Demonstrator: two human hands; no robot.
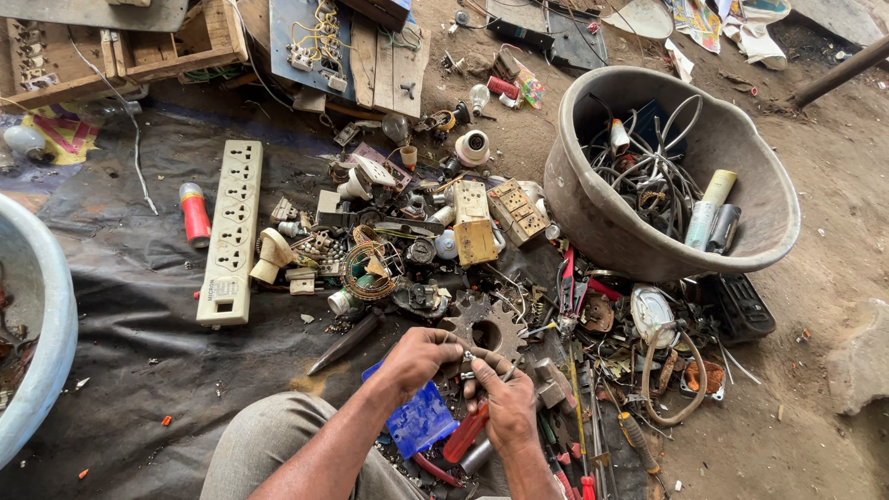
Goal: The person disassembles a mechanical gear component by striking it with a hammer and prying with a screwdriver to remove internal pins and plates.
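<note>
My left hand (421, 355) and my right hand (505, 400) meet low in the middle of the head view. Both pinch one small metal part (469, 357) between their fingertips; what kind of part it is I cannot tell. Just beyond the hands lies a rusty toothed gear (483, 326). Under my left wrist lies a blue plastic piece (421, 421). A red-handled tool (463, 433) lies under my right hand. My knee in grey trousers (269, 444) is at the bottom left.
A long white power strip (231, 231) and a red torch (194, 215) lie on the black sheet at left. A grey tub (593, 213) of wires stands at right. Scrap switches, bulbs, a copper coil (366, 270) and red pliers (568, 287) are scattered between.
</note>
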